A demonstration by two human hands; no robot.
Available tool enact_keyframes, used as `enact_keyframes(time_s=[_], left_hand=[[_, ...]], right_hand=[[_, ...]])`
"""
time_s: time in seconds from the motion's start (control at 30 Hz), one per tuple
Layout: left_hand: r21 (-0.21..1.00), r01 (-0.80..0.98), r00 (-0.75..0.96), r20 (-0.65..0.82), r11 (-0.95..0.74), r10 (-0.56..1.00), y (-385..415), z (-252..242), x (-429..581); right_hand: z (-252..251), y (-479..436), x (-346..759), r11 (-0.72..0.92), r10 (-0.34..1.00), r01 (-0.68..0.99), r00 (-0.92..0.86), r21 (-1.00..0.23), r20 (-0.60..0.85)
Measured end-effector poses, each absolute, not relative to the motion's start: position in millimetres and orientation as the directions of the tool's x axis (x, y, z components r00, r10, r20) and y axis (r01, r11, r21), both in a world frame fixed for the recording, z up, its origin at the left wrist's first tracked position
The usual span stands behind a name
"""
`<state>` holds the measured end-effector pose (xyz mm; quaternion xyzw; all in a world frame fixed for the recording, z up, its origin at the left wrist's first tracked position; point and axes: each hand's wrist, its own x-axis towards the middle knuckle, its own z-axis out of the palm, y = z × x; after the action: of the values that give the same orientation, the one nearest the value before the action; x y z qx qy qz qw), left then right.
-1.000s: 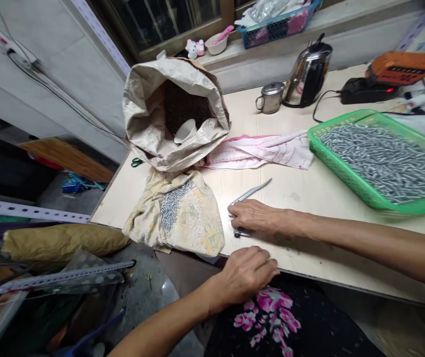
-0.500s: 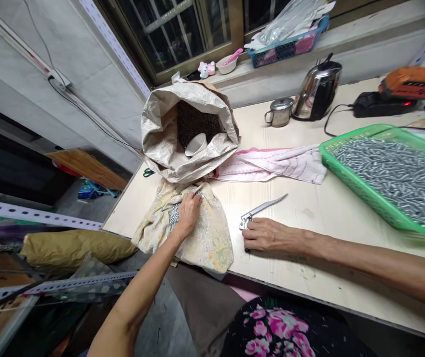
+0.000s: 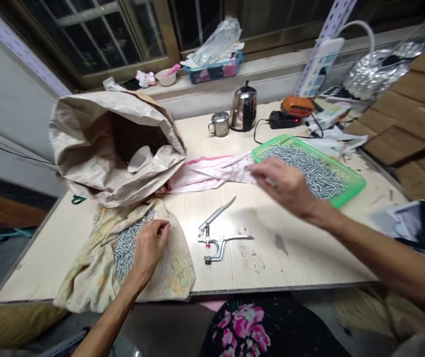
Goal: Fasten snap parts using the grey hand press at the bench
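My left hand [image 3: 150, 250] rests at the edge of a heap of small silver screw-like pieces [image 3: 127, 250] on a yellow floral cloth [image 3: 171, 267]. Its fingers are curled with the tips together; whatever they pinch is too small to make out. Raised over the near left side of a green basket [image 3: 353, 186], my right hand [image 3: 287, 188] is blurred, and I cannot tell whether it grips anything. Many more silver pieces [image 3: 305, 163] fill that basket. Between my hands, hand press pliers [image 3: 218, 240] lie on the table, handles spread, untouched.
A large pale sack [image 3: 82, 134] with a white bowl [image 3: 140, 159] inside stands at the left. Behind are a pink-white towel [image 3: 208, 173], a lidded metal cup [image 3: 220, 125], a kettle [image 3: 247, 109] and a charger with an orange battery [image 3: 296, 106]. Cardboard boxes [image 3: 409, 109] stack up at right.
My right hand has left the pliers and moved up and right to the basket, leaving them on the table. My left hand stays by the heap, now turned more sideways. The view has swung right.
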<state>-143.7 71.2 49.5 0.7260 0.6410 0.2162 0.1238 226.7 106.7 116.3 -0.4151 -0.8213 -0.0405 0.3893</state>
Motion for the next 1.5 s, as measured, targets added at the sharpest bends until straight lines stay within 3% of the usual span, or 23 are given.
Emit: enact_keyframes(time_s=[0.1,0.17,0.23,0.33,0.4,0.5,0.73,0.9,1.13,1.23,1.33,1.5], left_hand=[[0.668,0.744,0.014,-0.061,0.03,0.998,55,59,-120],[0.757,0.637,0.025,-0.211,0.147,0.977,46,60,-104],[0.808,0.529,0.053,-0.334,0.257,0.941,38,56,-92],[0.834,0.396,0.073,-0.446,0.384,0.892,27,45,-80],[0.836,0.333,0.061,-0.481,0.436,0.875,21,40,-75],[0.832,0.264,0.029,-0.513,0.488,0.858,16,35,-69],[0.811,0.278,-0.007,-0.535,0.515,0.845,16,30,-62],[0.75,0.392,0.003,-0.581,0.533,0.814,22,31,-62],[0.609,0.583,0.076,-0.7,0.538,0.71,38,41,-61],[0.56,0.572,0.035,-0.746,0.599,0.665,40,47,-58],[0.566,0.537,0.013,-0.747,0.625,0.665,39,51,-56],[0.572,0.541,0.012,-0.738,0.617,0.675,37,50,-55]], right_hand=[[133,103,283,0.316,0.76,0.949,-0.268,0.024,0.592],[122,93,294,0.238,0.812,0.97,-0.23,0.056,0.537],[100,78,278,0.34,0.847,0.94,-0.296,-0.021,0.442],[61,54,225,0.6,0.797,0.761,-0.54,-0.247,0.27],[38,45,191,0.657,0.749,0.684,-0.64,-0.318,0.17],[17,44,165,0.671,0.726,0.675,-0.683,-0.307,0.084],[4,44,168,0.726,0.683,0.64,-0.713,-0.254,0.156],[1,40,167,0.735,0.677,0.649,-0.715,-0.196,0.174],[5,44,167,0.705,0.697,0.654,-0.71,-0.274,0.1],[18,56,173,0.667,0.729,0.676,-0.679,-0.315,0.087],[25,75,181,0.666,0.738,0.689,-0.663,-0.287,0.122],[26,97,182,0.726,0.674,0.649,-0.737,-0.226,0.047]])
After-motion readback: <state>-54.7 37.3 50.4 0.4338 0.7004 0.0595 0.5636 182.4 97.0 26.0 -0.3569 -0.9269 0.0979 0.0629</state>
